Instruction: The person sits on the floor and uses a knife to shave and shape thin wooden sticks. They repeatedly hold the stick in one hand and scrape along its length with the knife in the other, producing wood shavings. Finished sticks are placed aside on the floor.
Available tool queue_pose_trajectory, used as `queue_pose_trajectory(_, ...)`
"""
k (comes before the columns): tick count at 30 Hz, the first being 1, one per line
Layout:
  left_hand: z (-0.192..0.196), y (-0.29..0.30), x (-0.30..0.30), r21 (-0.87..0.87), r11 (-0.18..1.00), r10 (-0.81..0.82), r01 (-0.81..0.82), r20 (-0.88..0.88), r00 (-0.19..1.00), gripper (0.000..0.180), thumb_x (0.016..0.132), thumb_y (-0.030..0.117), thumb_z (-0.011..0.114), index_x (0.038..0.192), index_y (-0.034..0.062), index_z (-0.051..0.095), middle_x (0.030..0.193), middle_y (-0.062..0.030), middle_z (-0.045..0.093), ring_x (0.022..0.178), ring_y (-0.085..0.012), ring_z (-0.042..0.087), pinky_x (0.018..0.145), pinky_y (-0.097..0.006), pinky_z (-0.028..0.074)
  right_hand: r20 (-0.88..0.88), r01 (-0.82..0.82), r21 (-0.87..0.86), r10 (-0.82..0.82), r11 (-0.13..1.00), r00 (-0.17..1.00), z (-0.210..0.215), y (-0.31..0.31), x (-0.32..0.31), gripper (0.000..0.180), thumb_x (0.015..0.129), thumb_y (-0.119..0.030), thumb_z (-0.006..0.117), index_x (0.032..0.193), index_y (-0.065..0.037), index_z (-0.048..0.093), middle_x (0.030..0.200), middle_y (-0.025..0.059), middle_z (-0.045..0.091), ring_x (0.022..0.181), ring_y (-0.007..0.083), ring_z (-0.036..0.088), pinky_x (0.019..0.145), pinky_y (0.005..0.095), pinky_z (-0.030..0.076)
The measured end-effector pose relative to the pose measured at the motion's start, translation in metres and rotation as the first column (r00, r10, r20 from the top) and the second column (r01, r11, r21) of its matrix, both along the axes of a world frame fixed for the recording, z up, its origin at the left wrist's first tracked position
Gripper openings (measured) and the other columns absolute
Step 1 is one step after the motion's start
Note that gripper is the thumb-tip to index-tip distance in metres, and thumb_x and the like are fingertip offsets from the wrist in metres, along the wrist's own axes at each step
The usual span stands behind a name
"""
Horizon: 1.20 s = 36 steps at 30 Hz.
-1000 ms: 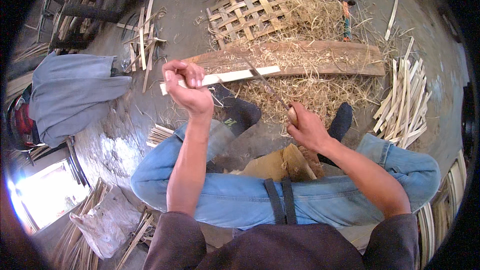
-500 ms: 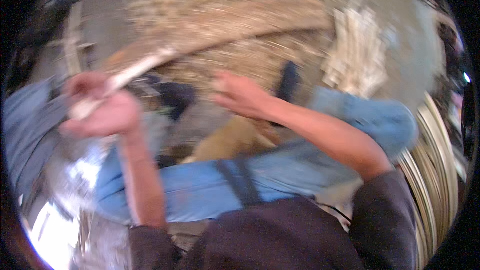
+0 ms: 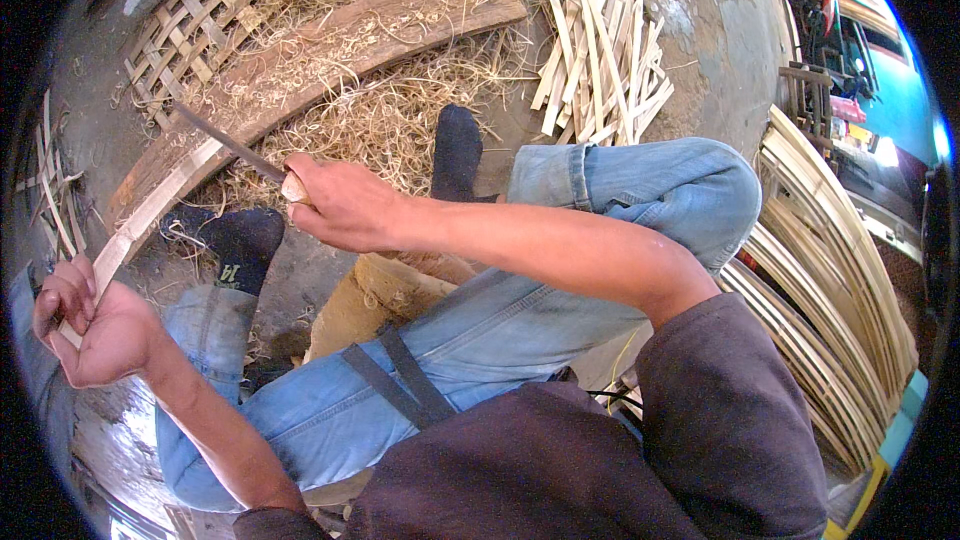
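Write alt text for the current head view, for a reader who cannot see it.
The left hand grips a pale flat strip while the right hand holds a knife, its blade by the strip's far end. Beyond, shavings litter and surround a wooden plank, left of piled strips.

Left hand curls palm up, right hand clenches palm down, the 2 hands well apart.

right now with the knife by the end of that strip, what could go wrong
The knife in the right hand might slip along the strip and nick the bare left hand. The strip, gripped only near one end, could twist or flex. A stray stroke might also catch the sock beside the strip.
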State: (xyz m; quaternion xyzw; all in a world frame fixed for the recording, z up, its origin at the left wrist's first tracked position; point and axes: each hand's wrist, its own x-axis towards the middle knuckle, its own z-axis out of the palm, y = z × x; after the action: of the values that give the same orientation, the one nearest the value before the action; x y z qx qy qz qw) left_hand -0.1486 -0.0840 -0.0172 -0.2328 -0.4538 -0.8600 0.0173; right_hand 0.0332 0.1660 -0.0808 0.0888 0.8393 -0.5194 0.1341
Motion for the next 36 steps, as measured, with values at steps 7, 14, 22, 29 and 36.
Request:
queue_pose_trajectory(7,0.015,0.027,0.021,-0.054,0.954,0.294,-0.294,0.003,0.956,0.024,0.085,0.029,0.048,0.085,0.0056,0.051,0.063,0.0014,0.030,0.058,-0.0107,0.029,0.056,-0.027,0.025,0.095,-0.212,0.375,0.190,0.902,0.977,0.131,-0.035,-0.003,0.042,0.083,-0.011,0.052,0.119,0.005,0.038,0.084,0.0233,0.057,0.067,0.0390,0.064,0.056,0.0458,0.054)
queue_pose_trajectory(14,0.016,0.029,0.014,-0.001,0.979,0.203,-0.203,0.021,0.979,0.022,0.090,0.027,0.043,0.085,0.0062,0.049,0.060,0.0032,0.030,0.056,-0.0081,0.028,0.054,-0.026,0.024,0.135,-0.266,0.486,0.230,0.833,0.964,0.178,-0.039,-0.024,0.044,0.081,-0.012,0.054,0.120,0.002,0.041,0.083,0.0202,0.056,0.072,0.0352,0.066,0.055,0.0424,0.055)
queue_pose_trajectory(22,0.010,0.028,0.015,-0.049,0.963,0.262,-0.264,-0.052,0.964,0.034,0.088,0.038,0.044,0.074,0.0072,0.040,0.054,0.0021,0.028,0.048,-0.0086,0.022,0.047,-0.027,0.017,0.147,-0.076,0.035,0.070,0.996,0.987,-0.003,-0.040,-0.026,0.033,0.084,-0.022,0.058,0.098,0.006,0.046,0.082,0.0282,0.062,0.082,0.0442,0.062,0.071,0.0506,0.049)
queue_pose_trajectory(29,0.007,0.018,0.020,0.009,0.965,0.262,-0.262,0.006,0.965,0.036,0.088,0.038,0.046,0.070,0.0086,0.035,0.052,0.0014,0.026,0.046,-0.0083,0.018,0.047,-0.028,0.015,-0.011,-0.083,-0.096,0.082,0.992,0.997,0.014,-0.081,-0.047,0.031,0.083,-0.015,0.059,0.107,0.002,0.048,0.079,0.0257,0.063,0.077,0.0437,0.063,0.069,0.0496,0.051)
queue_pose_trajectory(36,0.003,0.017,0.018,-0.070,0.968,0.236,-0.239,-0.060,0.970,0.035,0.087,0.036,0.047,0.068,0.0105,0.034,0.051,0.0019,0.025,0.046,-0.0088,0.017,0.047,-0.028,0.015,0.060,-0.155,-0.123,0.163,0.980,0.985,0.003,-0.077,-0.053,0.038,0.082,-0.018,0.063,0.111,0.002,0.049,0.078,0.0252,0.063,0.075,0.0415,0.064,0.069,0.0474,0.051)
